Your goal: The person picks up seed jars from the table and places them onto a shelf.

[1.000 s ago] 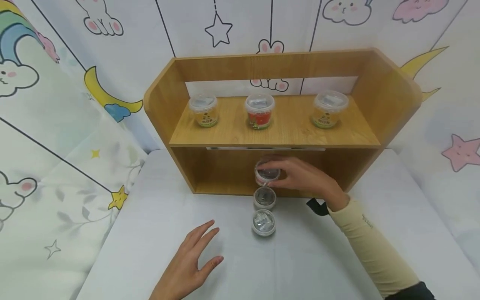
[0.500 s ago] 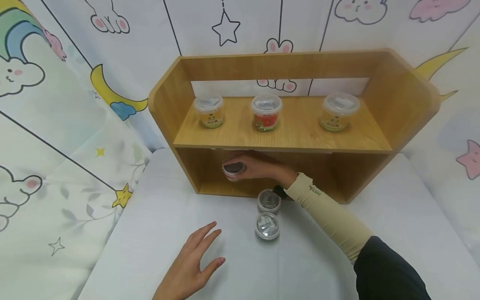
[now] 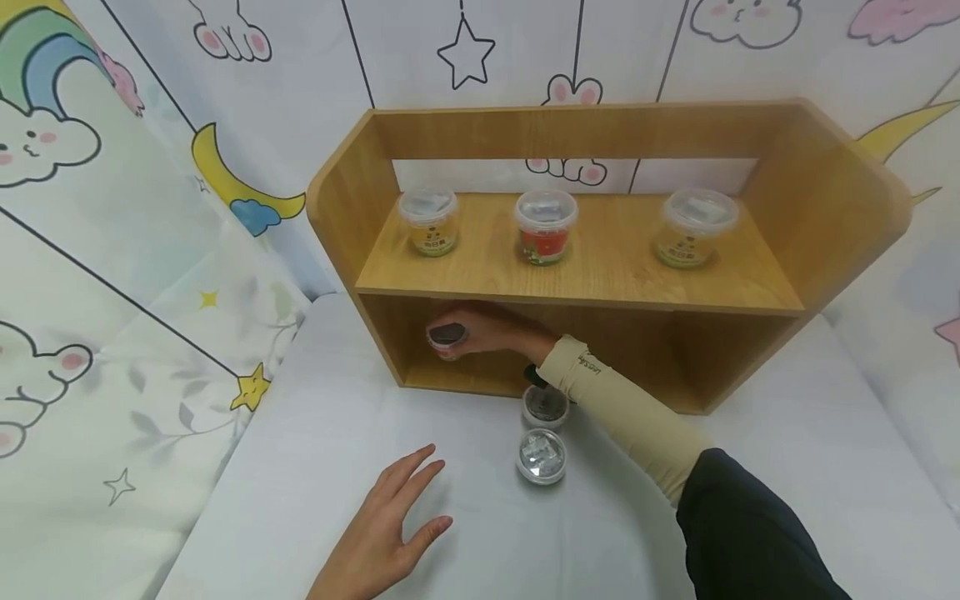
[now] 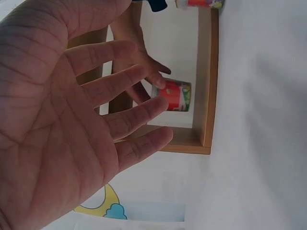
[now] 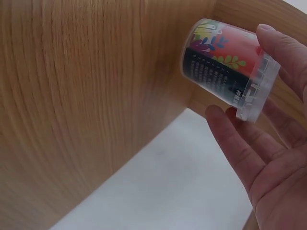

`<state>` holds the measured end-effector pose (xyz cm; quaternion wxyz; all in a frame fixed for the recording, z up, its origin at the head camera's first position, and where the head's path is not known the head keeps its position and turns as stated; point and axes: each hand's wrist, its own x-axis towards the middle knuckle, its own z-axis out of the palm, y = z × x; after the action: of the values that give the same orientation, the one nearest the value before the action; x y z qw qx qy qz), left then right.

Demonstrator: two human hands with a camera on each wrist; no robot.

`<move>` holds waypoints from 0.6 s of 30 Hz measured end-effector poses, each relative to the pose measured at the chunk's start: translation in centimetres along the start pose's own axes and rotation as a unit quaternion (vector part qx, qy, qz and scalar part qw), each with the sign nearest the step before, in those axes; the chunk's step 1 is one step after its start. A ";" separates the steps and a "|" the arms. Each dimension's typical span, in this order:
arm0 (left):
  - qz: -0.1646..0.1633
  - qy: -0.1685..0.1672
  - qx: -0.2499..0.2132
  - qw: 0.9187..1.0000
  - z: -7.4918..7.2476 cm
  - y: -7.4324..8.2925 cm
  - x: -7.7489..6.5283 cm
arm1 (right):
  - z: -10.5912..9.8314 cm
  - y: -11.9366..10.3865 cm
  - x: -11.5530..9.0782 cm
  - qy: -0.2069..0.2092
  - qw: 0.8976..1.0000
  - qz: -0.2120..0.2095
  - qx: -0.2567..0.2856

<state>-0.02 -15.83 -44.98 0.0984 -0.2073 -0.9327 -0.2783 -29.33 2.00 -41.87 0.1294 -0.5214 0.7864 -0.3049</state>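
Inside the lower compartment, toward its left side, my right hand (image 3: 487, 327) holds a small clear plastic jar (image 3: 447, 335) by its lid end. In the right wrist view the jar (image 5: 225, 62) shows a red and dark printed label; the thumb is on one side of the lid and fingertips are on the other. My left hand (image 3: 382, 529) hovers over the table with fingers spread and holds nothing. Two more lidded jars stand in a line before the shelf: a farther jar (image 3: 545, 404), partly under the right wrist, and a nearer jar (image 3: 542, 456).
The wooden two-tier shelf (image 3: 585, 300) stands on a white-covered table (image 3: 300, 500). On its upper tier are a yellow-labelled jar (image 3: 433, 237), a red-labelled jar (image 3: 544, 242) and another yellow-labelled jar (image 3: 682, 246). The upper board hangs low over the right hand.
My right hand has carried the jar leftward from the front middle of the lower compartment to its left side. The left hand has stayed nearly still, and the head view has shifted slightly.
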 end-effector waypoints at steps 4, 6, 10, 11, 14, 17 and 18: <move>0.003 -0.002 0.001 1.000 -0.1 0.0 0.1 | 0.2 0.1 0.4 -0.007 1.000 0.018 0.015; 0.007 0.000 0.004 1.000 -0.1 0.0 0.2 | 0.2 0.2 0.4 -0.010 0.999 0.028 0.019; 0.014 0.008 0.009 1.000 -0.1 -0.1 0.2 | 0.5 0.7 0.4 -0.016 0.999 0.039 0.007; 0.013 0.008 0.009 1.000 -0.1 -0.1 0.1 | 0.5 0.8 0.4 -0.016 0.999 0.039 0.002; 0.008 0.003 0.006 1.000 -0.1 -0.1 0.1 | 0.8 0.9 0.5 -0.013 0.999 0.035 -0.003; 0.004 -0.002 0.006 1.000 -0.1 -0.1 0.0 | 1.1 1.1 0.5 -0.010 0.999 0.037 -0.006; 0.004 -0.003 0.007 1.000 -0.1 -0.1 -0.1 | 1.2 1.1 0.6 -0.010 0.999 0.037 -0.005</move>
<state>0.00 -15.97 -44.95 0.0985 -0.2109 -0.9341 -0.2708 -29.76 1.39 -43.41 0.1454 -0.4959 0.8052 -0.2910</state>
